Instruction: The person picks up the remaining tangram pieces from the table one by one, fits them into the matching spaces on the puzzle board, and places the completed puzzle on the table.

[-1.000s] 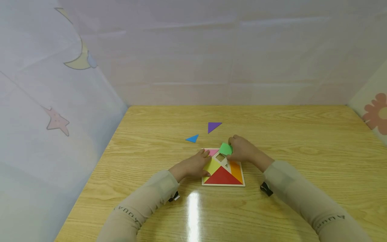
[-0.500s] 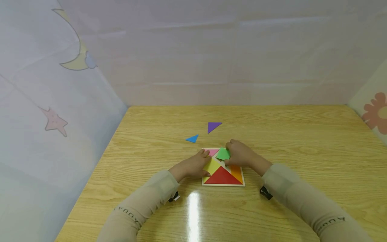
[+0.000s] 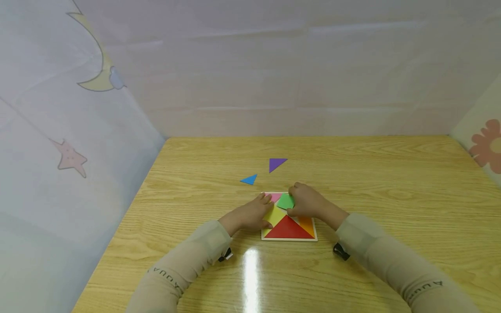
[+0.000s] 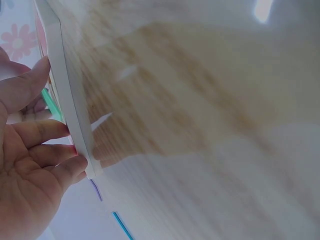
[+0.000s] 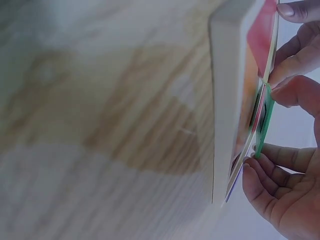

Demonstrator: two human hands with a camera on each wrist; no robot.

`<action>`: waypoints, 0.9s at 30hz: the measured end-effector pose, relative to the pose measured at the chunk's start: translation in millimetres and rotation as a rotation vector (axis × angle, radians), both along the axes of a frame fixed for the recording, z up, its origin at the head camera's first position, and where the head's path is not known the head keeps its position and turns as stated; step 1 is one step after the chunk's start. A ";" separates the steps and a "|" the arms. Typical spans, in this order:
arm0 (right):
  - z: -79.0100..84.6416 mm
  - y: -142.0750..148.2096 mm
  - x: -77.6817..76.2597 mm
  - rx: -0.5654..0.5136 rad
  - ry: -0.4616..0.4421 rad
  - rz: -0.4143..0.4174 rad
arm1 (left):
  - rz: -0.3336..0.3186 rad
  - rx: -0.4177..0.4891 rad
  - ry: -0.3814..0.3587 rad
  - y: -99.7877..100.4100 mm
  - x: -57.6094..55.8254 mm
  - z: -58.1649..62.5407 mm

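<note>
A square tangram board (image 3: 289, 239) with a pale rim lies on the wooden table. In it sit a red triangle (image 3: 288, 228), a yellow piece (image 3: 275, 216), a pink piece (image 3: 275, 197) and an orange piece (image 3: 307, 225). My right hand (image 3: 309, 201) pinches a green square (image 3: 285, 201) between thumb and fingers over the board's upper part. The right wrist view shows this green square (image 5: 265, 120) tilted, close over the board face. My left hand (image 3: 252, 213) rests spread on the board's left side, its fingers over the pink and yellow pieces.
Beyond the board, a purple triangle (image 3: 276, 164) and a smaller blue triangle (image 3: 249, 179) lie on the table (image 3: 375, 174). Pale printed sheets (image 3: 250, 87) stand along the table's back and sides.
My right hand has carried the green square left and slightly toward me, over the square opening in the board. The left hand has stayed in place.
</note>
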State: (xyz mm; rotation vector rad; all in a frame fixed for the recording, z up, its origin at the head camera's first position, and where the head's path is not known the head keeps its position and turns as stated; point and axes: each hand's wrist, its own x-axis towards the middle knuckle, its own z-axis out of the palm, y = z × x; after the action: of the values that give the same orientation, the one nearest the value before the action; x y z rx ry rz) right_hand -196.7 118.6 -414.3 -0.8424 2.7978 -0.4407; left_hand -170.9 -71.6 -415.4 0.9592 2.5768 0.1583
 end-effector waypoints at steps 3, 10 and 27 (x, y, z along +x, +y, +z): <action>0.1 -2.2 1.1 -0.002 -0.009 -0.011 | 0.000 -0.001 0.003 0.4 0.1 -0.5; -1.0 -5.8 2.0 0.013 -0.001 -0.024 | 0.005 -0.003 0.005 0.8 0.4 0.3; -0.6 -9.9 5.6 0.048 -0.047 -0.067 | 0.003 0.001 0.001 1.2 -0.6 -0.8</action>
State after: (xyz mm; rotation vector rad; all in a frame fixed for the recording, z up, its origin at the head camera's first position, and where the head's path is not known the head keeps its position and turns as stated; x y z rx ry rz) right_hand -191.1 108.6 -414.9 -0.7202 2.7882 -0.3967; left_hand -171.5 -70.4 -416.2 0.9563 2.5796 0.1591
